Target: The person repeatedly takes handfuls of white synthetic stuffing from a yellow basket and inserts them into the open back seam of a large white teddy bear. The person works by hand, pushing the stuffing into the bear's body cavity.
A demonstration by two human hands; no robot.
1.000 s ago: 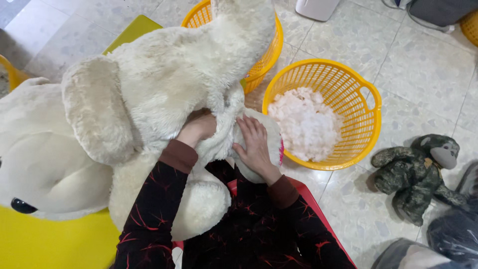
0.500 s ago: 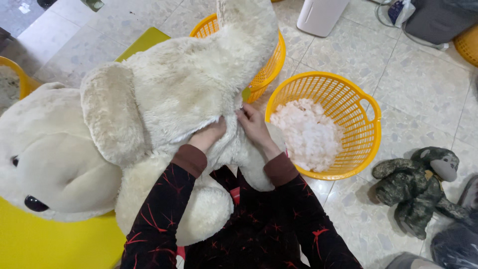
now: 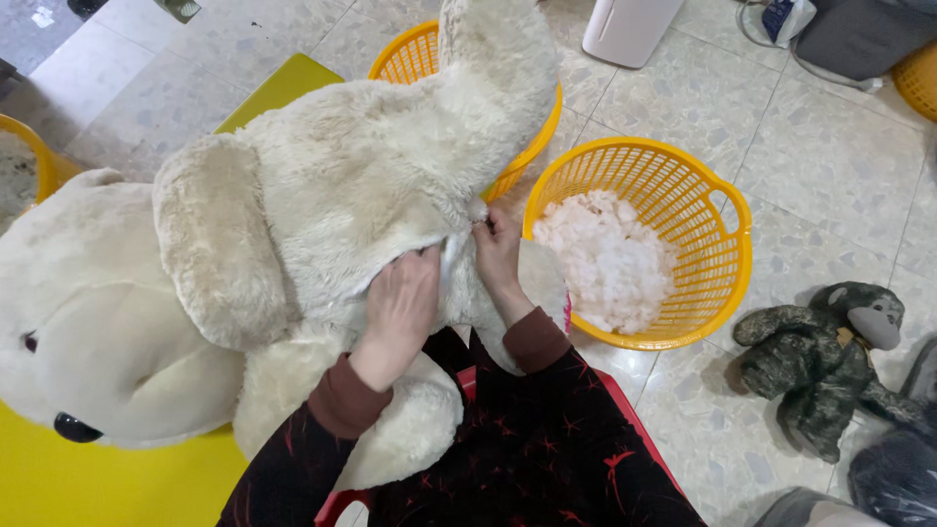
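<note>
1. Head view looks down on a floor [image 3: 781,146] of pale speckled tiles with thin grout lines.
2. Yellow mat [image 3: 88,483] covers the floor at lower left, and its far corner shows beyond the toy at the top.
3. Basket [image 3: 727,283], yellow and slatted, stands right of centre, half filled with white stuffing [image 3: 610,259].
4. Second basket [image 3: 410,59] of the same kind stands behind, mostly hidden by the toy; slices of two more show at the left and right edges.
5. White box [image 3: 630,29] and a grey bag [image 3: 859,34] lie along the top edge.
6. Monkey toy [image 3: 830,356], dark green with a grey face, lies on the tiles at right, well apart from the hands.
7. Plush dog [image 3: 322,205], large, cream and shaggy, lies across the person's lap and the mat.
8. Its head [image 3: 88,332], with a black nose and a small dark eye, points lower left; one long ear [image 3: 215,234] hangs over the body; a limb reaches up over the second basket.
9. Fur opens at a seam by the hands, where a paler lining shows.
10. Left hand [image 3: 402,303] lies palm down on the fur just left of the seam, fingers curled and pressing the edge; whether it grips the fabric I cannot tell.
11. Right hand [image 3: 498,254] sits just right of the seam, fingertips pinched on its edge near the top.
12. Both sleeves are black with red streaks and brown cuffs.
</note>
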